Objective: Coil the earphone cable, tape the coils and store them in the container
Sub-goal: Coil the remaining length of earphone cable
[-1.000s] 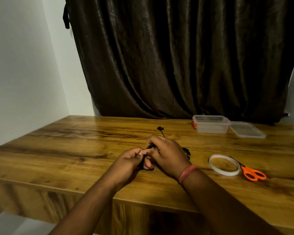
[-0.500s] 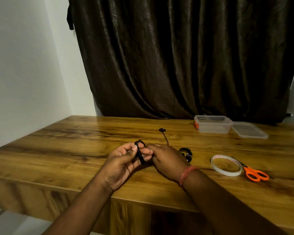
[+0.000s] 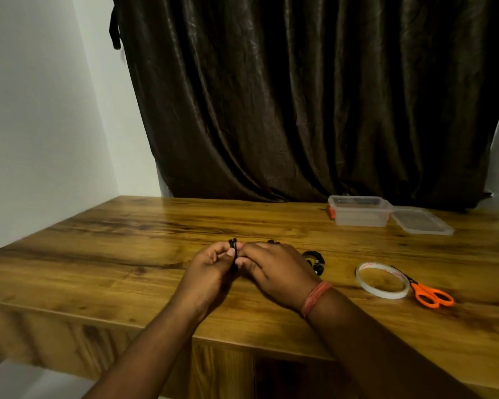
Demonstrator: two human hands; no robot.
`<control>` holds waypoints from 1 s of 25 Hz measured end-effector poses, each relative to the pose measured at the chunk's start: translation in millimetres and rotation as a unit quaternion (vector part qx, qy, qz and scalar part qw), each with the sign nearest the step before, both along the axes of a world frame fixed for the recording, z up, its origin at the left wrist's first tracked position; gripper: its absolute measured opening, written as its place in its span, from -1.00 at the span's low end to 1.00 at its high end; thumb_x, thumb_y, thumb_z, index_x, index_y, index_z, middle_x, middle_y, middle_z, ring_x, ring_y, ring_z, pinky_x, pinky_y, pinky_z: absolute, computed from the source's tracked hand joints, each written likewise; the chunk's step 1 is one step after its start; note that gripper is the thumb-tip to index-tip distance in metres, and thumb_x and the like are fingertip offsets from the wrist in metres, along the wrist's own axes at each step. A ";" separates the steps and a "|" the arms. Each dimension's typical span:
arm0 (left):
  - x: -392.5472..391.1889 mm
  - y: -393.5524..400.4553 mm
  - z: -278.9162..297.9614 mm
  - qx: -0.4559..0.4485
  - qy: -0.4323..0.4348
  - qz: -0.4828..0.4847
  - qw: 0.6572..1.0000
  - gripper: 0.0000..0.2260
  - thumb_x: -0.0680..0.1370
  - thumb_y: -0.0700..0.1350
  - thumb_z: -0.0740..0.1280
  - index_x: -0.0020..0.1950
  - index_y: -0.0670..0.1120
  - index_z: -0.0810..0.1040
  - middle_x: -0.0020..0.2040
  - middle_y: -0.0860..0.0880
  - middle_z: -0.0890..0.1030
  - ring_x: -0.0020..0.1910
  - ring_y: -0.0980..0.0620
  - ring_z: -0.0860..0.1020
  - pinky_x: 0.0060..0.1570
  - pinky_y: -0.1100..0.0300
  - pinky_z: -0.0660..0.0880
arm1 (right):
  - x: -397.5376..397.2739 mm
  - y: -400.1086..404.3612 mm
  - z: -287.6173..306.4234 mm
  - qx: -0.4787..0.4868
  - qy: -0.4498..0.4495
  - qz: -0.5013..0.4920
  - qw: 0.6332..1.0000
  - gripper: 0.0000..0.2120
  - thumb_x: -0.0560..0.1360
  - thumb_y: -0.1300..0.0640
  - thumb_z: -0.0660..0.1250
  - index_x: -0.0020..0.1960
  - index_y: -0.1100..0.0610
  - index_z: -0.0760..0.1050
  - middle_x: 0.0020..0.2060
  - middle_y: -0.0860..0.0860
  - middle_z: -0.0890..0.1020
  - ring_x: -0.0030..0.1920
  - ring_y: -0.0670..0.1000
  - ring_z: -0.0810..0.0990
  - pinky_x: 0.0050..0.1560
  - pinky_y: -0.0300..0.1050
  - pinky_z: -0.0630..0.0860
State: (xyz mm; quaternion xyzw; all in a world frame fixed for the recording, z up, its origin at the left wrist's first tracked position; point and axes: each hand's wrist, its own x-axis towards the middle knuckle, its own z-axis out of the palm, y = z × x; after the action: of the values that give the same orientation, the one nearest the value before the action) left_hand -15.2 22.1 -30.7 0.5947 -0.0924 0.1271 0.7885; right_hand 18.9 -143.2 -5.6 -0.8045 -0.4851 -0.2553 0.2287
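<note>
My left hand (image 3: 211, 266) and my right hand (image 3: 274, 269) meet at the middle of the wooden table (image 3: 127, 240). Between their fingertips stands a small coil of black earphone cable (image 3: 233, 251), pinched from both sides. A bit of black cable end (image 3: 271, 242) shows just behind my right hand. A second black coil (image 3: 314, 259) lies on the table to the right of that hand. The roll of clear tape (image 3: 382, 279) lies flat further right. The clear plastic container (image 3: 359, 211) stands open at the back right.
Orange-handled scissors (image 3: 431, 295) lie beside the tape roll. The container's lid (image 3: 421, 220) rests flat to the right of the container. A dark curtain (image 3: 300, 96) hangs behind the table, and a white wall runs along the left.
The loose earbud end that trailed on the table behind my hands has been drawn in close to my right hand. My hands stay together on the coil.
</note>
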 end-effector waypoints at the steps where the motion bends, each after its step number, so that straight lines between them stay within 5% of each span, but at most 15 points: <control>1: -0.4 -3.2 -1.6 0.023 -0.006 -0.015 1.000 -0.74 0.65 -0.32 0.16 -0.03 -0.17 0.63 -0.09 -0.21 0.65 -0.01 -0.15 0.59 0.14 -0.02 0.50 | 1.3 -0.9 0.9 0.018 0.002 -0.009 1.000 -0.77 0.63 -0.12 0.09 0.01 -0.04 0.45 -0.09 -0.07 0.62 -0.15 0.01 0.57 -0.23 -0.04 0.48; 6: -3.7 -3.6 -4.9 0.096 0.006 -0.083 0.992 -0.77 0.67 -0.21 0.17 0.03 -0.28 0.58 -0.07 -0.29 0.61 -0.03 -0.18 0.58 0.23 -0.20 0.46 | 4.0 -2.9 3.4 0.069 0.000 -0.048 0.996 -0.79 0.59 -0.10 0.09 -0.05 -0.05 0.44 -0.18 -0.09 0.58 -0.21 -0.03 0.52 -0.28 -0.01 0.47; 14: -18.9 3.2 7.6 0.004 0.015 -0.201 0.979 -0.80 0.57 -0.20 0.22 0.02 -0.28 0.59 -0.19 -0.25 0.61 -0.12 -0.15 0.64 0.00 0.00 0.58 | 11.1 -2.3 -1.6 0.073 0.082 -0.082 0.991 -0.86 0.63 -0.03 0.15 -0.07 -0.04 0.41 -0.21 -0.08 0.57 -0.20 0.00 0.52 -0.29 -0.04 0.40; 20: -13.5 13.8 10.2 -0.174 -0.037 -0.104 0.979 -0.75 0.55 -0.29 0.19 0.09 -0.29 0.64 0.00 -0.32 0.67 0.06 -0.21 0.67 0.05 0.02 0.62 | 4.0 4.4 -7.7 -0.084 0.100 -0.031 0.991 -0.84 0.64 -0.01 0.13 0.13 -0.04 0.44 -0.03 0.07 0.65 -0.09 0.13 0.59 -0.15 0.01 0.53; 25: -8.2 12.0 10.4 -0.129 -0.015 0.008 0.992 -0.78 0.64 -0.29 0.14 0.18 -0.29 0.53 0.06 -0.30 0.67 0.07 -0.15 0.67 -0.02 0.10 0.63 | -2.6 3.2 -4.0 -0.069 0.031 0.013 0.997 -0.82 0.64 -0.05 0.13 0.15 -0.05 0.45 -0.03 0.00 0.65 -0.09 0.07 0.59 -0.23 -0.11 0.40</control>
State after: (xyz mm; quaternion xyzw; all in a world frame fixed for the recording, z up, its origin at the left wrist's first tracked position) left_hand -23.4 34.1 -20.3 0.4869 -0.0823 0.1537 0.8559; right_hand 16.3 -140.0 -9.6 -0.8191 -0.5050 -0.1935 0.1911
